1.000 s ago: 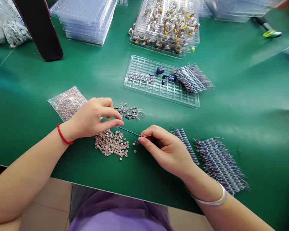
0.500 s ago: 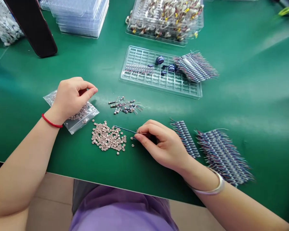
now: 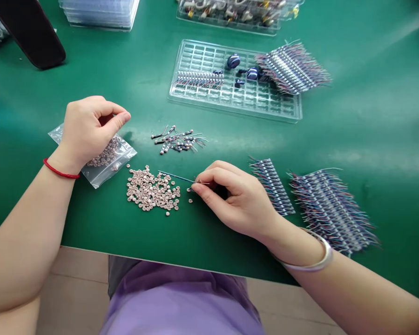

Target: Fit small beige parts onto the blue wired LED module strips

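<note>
My right hand (image 3: pixel 233 197) pinches a thin bluish wire (image 3: pixel 176 176) between thumb and forefinger. The wire's far end points left over the edge of a spread of small round pinkish caps (image 3: pixel 152 190). A short pale strand also sticks out at these fingertips. My left hand (image 3: pixel 92 123) hovers over a clear zip bag (image 3: pixel 99 177) of similar small caps, its thumb and forefinger pressed together. Whatever may be between those fingertips is too small to make out. Beyond the caps lies a loose pile of small wired parts (image 3: pixel 178 139).
On the right lie a narrow row of wired parts (image 3: pixel 274 186) and a wider block of them (image 3: pixel 335 209). Farther back, a clear compartment tray (image 3: pixel 202 100) bears more wired parts and dark blue pieces. A dark upright panel (image 3: pixel 31 35) and stacked clear trays (image 3: pixel 99 14) stand back left.
The view has shifted, so the table's contents sit higher in the picture. Both hands keep nearly the same pose, the wire still in my right fingers.
</note>
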`<state>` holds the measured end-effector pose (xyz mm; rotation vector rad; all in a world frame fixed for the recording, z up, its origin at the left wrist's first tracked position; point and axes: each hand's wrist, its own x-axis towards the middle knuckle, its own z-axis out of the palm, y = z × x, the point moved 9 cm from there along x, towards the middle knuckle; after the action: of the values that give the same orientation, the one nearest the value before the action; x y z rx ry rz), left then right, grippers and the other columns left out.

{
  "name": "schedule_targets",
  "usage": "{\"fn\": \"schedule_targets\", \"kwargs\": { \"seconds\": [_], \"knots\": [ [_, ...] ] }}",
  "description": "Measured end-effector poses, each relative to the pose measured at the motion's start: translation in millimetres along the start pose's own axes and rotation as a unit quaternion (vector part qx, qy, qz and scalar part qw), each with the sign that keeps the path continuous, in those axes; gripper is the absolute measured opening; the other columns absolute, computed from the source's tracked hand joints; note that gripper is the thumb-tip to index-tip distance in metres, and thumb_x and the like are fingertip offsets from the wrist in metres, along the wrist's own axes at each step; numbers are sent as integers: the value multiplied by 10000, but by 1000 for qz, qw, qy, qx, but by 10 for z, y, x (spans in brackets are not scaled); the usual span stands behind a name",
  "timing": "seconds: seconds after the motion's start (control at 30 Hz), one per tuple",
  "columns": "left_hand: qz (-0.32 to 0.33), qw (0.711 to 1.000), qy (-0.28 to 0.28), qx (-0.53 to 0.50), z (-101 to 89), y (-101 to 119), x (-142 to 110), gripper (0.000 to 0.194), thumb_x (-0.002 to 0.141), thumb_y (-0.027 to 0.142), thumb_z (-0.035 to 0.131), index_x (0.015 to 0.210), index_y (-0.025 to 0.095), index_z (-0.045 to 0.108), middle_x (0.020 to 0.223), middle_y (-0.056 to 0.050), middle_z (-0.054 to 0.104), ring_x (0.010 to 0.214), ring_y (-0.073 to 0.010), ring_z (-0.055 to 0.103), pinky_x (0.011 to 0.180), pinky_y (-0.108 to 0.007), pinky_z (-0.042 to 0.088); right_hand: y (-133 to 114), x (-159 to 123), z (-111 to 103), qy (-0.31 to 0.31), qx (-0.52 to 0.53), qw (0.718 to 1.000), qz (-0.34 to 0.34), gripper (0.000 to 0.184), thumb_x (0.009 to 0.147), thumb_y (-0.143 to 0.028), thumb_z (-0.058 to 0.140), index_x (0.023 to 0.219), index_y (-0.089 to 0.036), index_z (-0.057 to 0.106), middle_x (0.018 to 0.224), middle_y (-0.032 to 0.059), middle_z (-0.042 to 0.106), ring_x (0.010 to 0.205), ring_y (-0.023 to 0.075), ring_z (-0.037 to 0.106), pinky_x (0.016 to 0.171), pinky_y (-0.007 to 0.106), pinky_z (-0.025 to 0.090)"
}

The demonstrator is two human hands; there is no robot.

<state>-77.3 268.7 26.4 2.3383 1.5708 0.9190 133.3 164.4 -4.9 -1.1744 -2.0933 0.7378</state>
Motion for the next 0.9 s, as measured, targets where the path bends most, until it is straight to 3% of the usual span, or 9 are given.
{"fn": "schedule_targets", "kwargs": {
  "seconds": [0.1, 0.3, 0.67, 0.9],
  "knots": [
    [-3, 1000, -1, 6, 7, -7, 4, 96, 829, 279, 732, 769, 204, 735, 598, 60, 543, 587, -63, 431, 546, -271, 359, 0, -4, 1, -1, -2, 1000, 1, 177, 888, -111, 531, 765, -239, 532, 704, 18, 561, 606, 163, 535, 538, 299, 418],
    [-11, 1000, 3, 20, 5, -13, 19, 39, 788, 207, 755, 760, 180, 758, 593, 60, 571, 574, -50, 452, 536, -250, 367, 6, -16, 4, 1, -3, 1000, -2, 176, 890, -103, 541, 774, -235, 531, 706, 20, 561, 611, 160, 535, 541, 301, 420],
    [14, 1000, 20, -16, -25, 15, -8, 110, 803, 347, 685, 742, 296, 760, 602, 25, 635, 534, -127, 465, 530, -305, 385, -24, -23, -15, 16, 6, 999, -37, 200, 860, -35, 574, 780, -215, 536, 699, 7, 544, 588, 137, 510, 520, 281, 403],
    [14, 1000, 24, -12, -25, 27, -3, 108, 798, 326, 698, 732, 266, 758, 591, 19, 621, 541, -119, 463, 540, -291, 383, -30, -23, -12, 13, 6, 999, -35, 207, 858, -34, 578, 777, -219, 532, 697, 4, 543, 579, 138, 510, 512, 281, 400]
  ]
}}
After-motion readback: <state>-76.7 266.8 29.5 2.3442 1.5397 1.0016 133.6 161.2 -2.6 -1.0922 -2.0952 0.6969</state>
